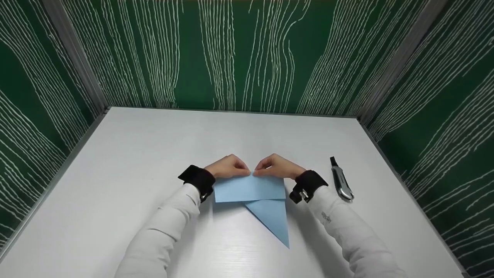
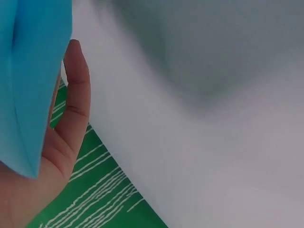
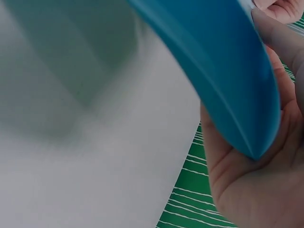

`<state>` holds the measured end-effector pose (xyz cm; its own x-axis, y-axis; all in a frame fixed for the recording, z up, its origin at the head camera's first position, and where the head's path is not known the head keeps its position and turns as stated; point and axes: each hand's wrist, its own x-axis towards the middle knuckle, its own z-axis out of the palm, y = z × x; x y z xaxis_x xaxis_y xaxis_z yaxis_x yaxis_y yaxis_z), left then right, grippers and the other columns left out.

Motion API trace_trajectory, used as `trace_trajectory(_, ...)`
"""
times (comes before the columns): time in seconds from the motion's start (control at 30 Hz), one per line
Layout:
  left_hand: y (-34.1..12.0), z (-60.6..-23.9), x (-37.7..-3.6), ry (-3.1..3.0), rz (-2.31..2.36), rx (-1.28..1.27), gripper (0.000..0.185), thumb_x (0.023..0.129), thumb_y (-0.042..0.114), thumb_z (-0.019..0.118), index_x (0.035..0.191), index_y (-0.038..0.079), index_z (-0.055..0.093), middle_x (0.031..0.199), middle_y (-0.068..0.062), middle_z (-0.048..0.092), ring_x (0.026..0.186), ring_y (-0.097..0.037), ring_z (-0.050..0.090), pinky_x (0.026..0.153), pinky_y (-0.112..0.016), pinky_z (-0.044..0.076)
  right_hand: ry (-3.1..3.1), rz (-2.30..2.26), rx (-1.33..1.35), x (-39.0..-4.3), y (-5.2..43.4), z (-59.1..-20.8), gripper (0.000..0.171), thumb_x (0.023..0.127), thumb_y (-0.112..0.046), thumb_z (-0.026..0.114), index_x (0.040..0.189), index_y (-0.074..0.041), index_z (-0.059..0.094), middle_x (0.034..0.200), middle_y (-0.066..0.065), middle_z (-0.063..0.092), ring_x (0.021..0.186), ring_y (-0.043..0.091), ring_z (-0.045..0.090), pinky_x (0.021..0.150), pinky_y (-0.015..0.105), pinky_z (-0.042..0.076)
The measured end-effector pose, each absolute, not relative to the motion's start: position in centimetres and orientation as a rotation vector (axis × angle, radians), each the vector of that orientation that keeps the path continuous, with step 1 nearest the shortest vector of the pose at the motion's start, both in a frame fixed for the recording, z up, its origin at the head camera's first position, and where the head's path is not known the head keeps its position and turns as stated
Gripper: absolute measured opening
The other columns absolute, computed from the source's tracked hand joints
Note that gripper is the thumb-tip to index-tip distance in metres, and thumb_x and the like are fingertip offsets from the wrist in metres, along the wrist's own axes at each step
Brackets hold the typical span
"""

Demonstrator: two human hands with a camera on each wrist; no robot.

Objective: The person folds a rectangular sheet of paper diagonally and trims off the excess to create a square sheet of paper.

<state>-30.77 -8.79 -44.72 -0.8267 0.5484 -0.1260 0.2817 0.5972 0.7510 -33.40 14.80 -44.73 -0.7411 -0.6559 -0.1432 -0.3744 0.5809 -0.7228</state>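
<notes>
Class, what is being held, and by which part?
The folded blue paper: the left hand and right hand pinch it near the middle of its far edge.

A: Colour of the paper (image 1: pixel 251 189) at the fingers (image 1: pixel 240 170)?
B: Light blue.
A: Beyond the fingers?
B: Walls (image 1: pixel 189 58): green, streaked with wavy white lines.
A: Below and right of them?
B: Table (image 1: pixel 135 154) white; cutter (image 1: pixel 340 179) grey and black.
A: Behind them?
B: Wristbands (image 1: pixel 197 178) black; sleeves (image 1: pixel 158 239) white, the right one bearing a small grey print (image 1: pixel 326 217).
</notes>
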Motion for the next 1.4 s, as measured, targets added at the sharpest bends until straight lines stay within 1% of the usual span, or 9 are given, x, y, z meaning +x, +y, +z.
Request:
trace_trajectory(0.17, -8.6, -44.9, -31.0, 2.495, 1.106, 0.688, 0.026, 0.099, 0.023, 0.069, 0.111, 0.003, 0.080, 0.110, -0.013, 0.080, 0.081, -0.002, 0.055, 0.079, -0.014, 0.044, 2.406, -1.003, -0.849, -33.3, 14.6, -44.6, 0.019, 0.095, -0.020, 0.075, 0.102, -0.004, 0.081, 0.096, 0.008, 0.078, 0.082, 0.005, 0.058, 0.080, 0.022, 0.047)
trace_trajectory(0.3, -8.8, -44.8, -31.0, 2.491, 1.113, 0.665, 0.026, 0.098, 0.024, 0.071, 0.110, 0.003, 0.080, 0.112, -0.013, 0.079, 0.087, -0.003, 0.061, 0.083, -0.015, 0.046, 2.394, -1.021, -0.815, -33.3, 14.7, -44.6, 0.020, 0.094, -0.022, 0.076, 0.103, -0.005, 0.082, 0.096, 0.005, 0.080, 0.081, 0.002, 0.061, 0.079, 0.019, 0.048)
trace_trajectory(0.53, -9.1, -44.4, -30.9, 2.481, 1.101, 0.654, 0.027, 0.098, 0.026, 0.070, 0.112, 0.005, 0.080, 0.115, -0.012, 0.079, 0.095, -0.007, 0.065, 0.090, -0.021, 0.050, 2.338, -1.049, -0.714, -33.5, 15.7, -44.5, 0.024, 0.095, -0.026, 0.075, 0.110, -0.009, 0.082, 0.107, 0.004, 0.081, 0.090, 0.001, 0.066, 0.084, 0.019, 0.051)
trace_trajectory(0.7, -9.7, -44.7, -30.9, 2.492, 1.090, 0.627, 0.028, 0.098, 0.027, 0.071, 0.113, 0.005, 0.080, 0.115, -0.012, 0.079, 0.096, -0.009, 0.065, 0.093, -0.025, 0.051, 2.301, -1.075, -0.618, -33.8, 17.0, -44.6, 0.027, 0.095, -0.026, 0.075, 0.114, -0.007, 0.080, 0.105, -0.002, 0.079, 0.084, 0.003, 0.065, 0.073, 0.021, 0.054)
trace_trajectory(0.77, -9.9, -44.8, -31.0, 2.492, 1.090, 0.627, 0.028, 0.098, 0.026, 0.071, 0.113, 0.005, 0.080, 0.115, -0.013, 0.079, 0.097, -0.010, 0.065, 0.094, -0.026, 0.052, 2.282, -1.080, -0.592, -33.9, 17.4, -44.8, 0.029, 0.095, -0.026, 0.075, 0.115, -0.006, 0.079, 0.106, -0.001, 0.079, 0.084, 0.004, 0.066, 0.071, 0.022, 0.056)
trace_trajectory(0.9, -10.1, -45.1, -31.0, 2.489, 1.093, 0.629, 0.027, 0.098, 0.026, 0.071, 0.113, 0.005, 0.080, 0.116, -0.012, 0.079, 0.097, -0.009, 0.065, 0.095, -0.025, 0.051, 2.259, -1.089, -0.564, -34.0, 17.8, -44.9, 0.032, 0.094, -0.026, 0.076, 0.116, -0.004, 0.078, 0.113, 0.005, 0.079, 0.091, 0.005, 0.070, 0.076, 0.026, 0.062)
trace_trajectory(1.0, -10.2, -45.1, -31.0, 2.482, 1.115, 0.632, 0.027, 0.098, 0.026, 0.071, 0.112, 0.005, 0.080, 0.115, -0.013, 0.079, 0.093, -0.006, 0.063, 0.092, -0.022, 0.050, 2.246, -1.104, -0.540, -34.0, 18.0, -44.9, 0.031, 0.094, -0.025, 0.076, 0.116, -0.003, 0.078, 0.116, 0.007, 0.078, 0.092, 0.006, 0.071, 0.080, 0.029, 0.063)
trace_trajectory(1.13, -10.2, -45.0, -30.9, 2.470, 1.140, 0.651, 0.027, 0.098, 0.025, 0.071, 0.111, 0.004, 0.080, 0.114, -0.015, 0.079, 0.089, -0.004, 0.061, 0.087, -0.019, 0.048, 2.236, -1.129, -0.514, -34.0, 18.2, -45.0, 0.031, 0.094, -0.025, 0.076, 0.115, -0.002, 0.079, 0.113, 0.006, 0.079, 0.090, 0.008, 0.073, 0.082, 0.030, 0.064)
trace_trajectory(1.4, -10.8, -45.1, -30.8, 2.474, 1.138, 0.688, 0.026, 0.098, 0.024, 0.070, 0.111, 0.005, 0.080, 0.111, -0.010, 0.080, 0.092, -0.004, 0.063, 0.090, -0.021, 0.050, 2.197, -1.222, -0.465, -34.2, 19.1, -45.5, 0.029, 0.092, -0.023, 0.078, 0.112, -0.001, 0.079, 0.099, -0.002, 0.080, 0.082, 0.007, 0.075, 0.080, 0.026, 0.064)
